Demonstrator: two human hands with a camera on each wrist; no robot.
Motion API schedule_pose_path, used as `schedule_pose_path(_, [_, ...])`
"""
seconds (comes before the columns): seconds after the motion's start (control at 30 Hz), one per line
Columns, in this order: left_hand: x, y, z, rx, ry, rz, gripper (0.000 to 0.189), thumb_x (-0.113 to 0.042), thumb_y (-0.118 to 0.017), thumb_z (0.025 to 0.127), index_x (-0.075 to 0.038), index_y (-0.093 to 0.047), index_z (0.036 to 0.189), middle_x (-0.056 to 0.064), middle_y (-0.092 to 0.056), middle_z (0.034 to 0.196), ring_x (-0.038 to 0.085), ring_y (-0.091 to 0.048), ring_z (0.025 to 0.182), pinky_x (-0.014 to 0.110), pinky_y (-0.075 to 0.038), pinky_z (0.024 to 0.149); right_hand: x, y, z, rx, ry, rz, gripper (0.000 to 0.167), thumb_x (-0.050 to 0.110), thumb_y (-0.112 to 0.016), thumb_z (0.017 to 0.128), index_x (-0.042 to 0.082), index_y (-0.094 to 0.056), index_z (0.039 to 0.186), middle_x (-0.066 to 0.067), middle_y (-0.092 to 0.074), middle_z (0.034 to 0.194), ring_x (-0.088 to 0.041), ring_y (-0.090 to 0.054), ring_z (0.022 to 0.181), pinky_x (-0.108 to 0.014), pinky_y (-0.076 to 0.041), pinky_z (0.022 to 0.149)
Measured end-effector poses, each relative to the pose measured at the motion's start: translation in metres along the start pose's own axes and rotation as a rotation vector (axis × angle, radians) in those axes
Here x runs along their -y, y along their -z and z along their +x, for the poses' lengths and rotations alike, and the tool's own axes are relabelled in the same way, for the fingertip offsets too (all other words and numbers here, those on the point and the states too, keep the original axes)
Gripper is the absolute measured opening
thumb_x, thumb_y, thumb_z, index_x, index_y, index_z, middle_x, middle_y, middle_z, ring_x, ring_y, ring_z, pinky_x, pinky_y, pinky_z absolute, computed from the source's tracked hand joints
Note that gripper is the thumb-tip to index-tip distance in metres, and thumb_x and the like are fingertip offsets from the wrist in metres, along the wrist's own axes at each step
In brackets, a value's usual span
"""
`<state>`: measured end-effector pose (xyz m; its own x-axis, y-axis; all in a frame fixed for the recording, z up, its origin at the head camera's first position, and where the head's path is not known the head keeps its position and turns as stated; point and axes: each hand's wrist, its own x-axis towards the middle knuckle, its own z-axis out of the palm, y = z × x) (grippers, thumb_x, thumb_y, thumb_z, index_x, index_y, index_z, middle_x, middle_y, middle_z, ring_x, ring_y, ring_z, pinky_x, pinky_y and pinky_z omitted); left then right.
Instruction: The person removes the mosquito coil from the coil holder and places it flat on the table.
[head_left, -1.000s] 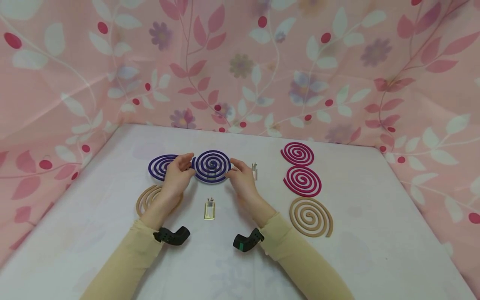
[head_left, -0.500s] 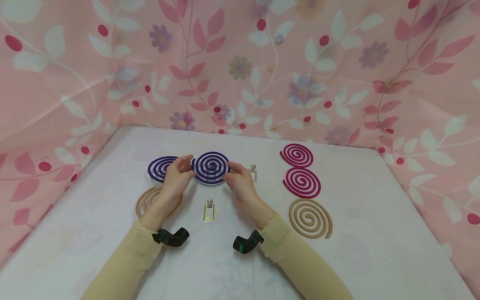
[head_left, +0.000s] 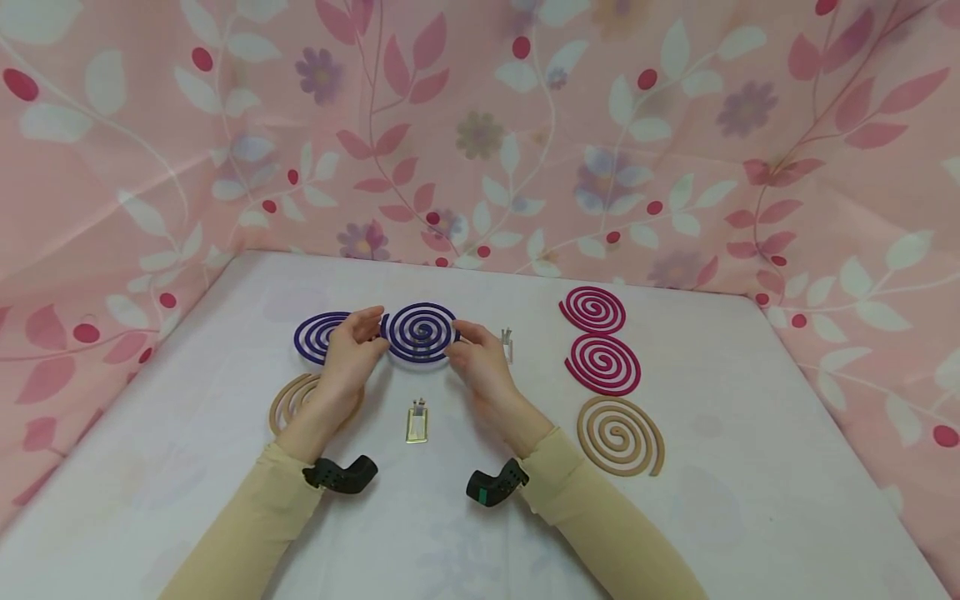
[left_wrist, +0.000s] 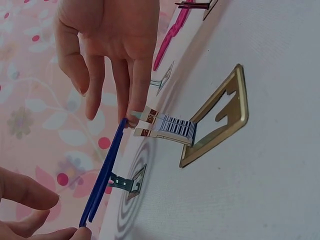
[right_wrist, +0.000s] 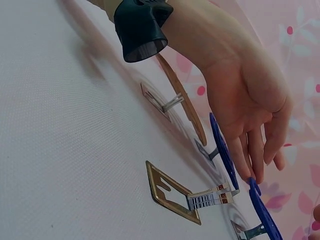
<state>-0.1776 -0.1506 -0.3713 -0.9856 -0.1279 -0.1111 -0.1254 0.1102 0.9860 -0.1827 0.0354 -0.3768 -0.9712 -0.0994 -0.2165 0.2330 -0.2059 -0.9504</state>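
Observation:
A dark blue mosquito coil (head_left: 422, 332) sits level above the table between both hands. Its left edge is held by the fingertips of my left hand (head_left: 347, 367). My right hand (head_left: 483, 371) holds the opposite edge, thumb toward me. Under the coil, a small metal stand (right_wrist: 255, 231) reaches its underside in the right wrist view; the exact contact is hard to see. Nearer to me lies a brass-coloured coil stand (head_left: 417, 423) with its striped prongs upright and no coil on it. A second blue coil (head_left: 313, 337) is partly hidden behind my left hand.
A tan coil (head_left: 288, 400) lies under my left forearm, raised on a stand (right_wrist: 157, 102). At the right are two magenta coils (head_left: 592, 310) and another tan coil (head_left: 617, 435). Beside my right hand is another metal stand (head_left: 507, 343). Patterned pink cloth (head_left: 480, 133) surrounds the table.
My right hand has shifted slightly left against the blue coil's edge. My left hand stays at its edge, and the other coils and stands keep their places.

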Motion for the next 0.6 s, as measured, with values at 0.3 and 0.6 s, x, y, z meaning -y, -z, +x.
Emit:
schedule_pose_path(0.3, [-0.0039, 0.0000, -0.0040, -0.002, -0.013, -0.024, 0.058, 0.008, -0.046, 0.096, -0.005, -0.037, 0.152, 0.013, -0.037, 0.159, 0.023, -0.032, 0.148, 0.041, -0.033, 0.119, 0.0040, 0.0007, -0.0001, -0.012, 0.019, -0.028, 0.054, -0.006, -0.056, 0.085, 0.000, -0.054, 0.139, -0.012, -0.049, 0.146, -0.022, -0.055, 0.113, -0.038, -0.046, 0.105])
schedule_pose_path(0.6, [-0.0068, -0.0022, -0.0048, -0.080, -0.038, -0.063, 0.051, 0.004, -0.050, 0.098, -0.006, -0.044, 0.148, 0.010, -0.045, 0.154, 0.020, -0.041, 0.143, 0.038, -0.039, 0.116, 0.0071, 0.0005, -0.0028, -0.041, 0.082, -0.036, 0.046, -0.008, -0.055, 0.089, 0.000, -0.059, 0.134, -0.013, -0.054, 0.141, -0.029, -0.057, 0.125, -0.042, -0.044, 0.108])
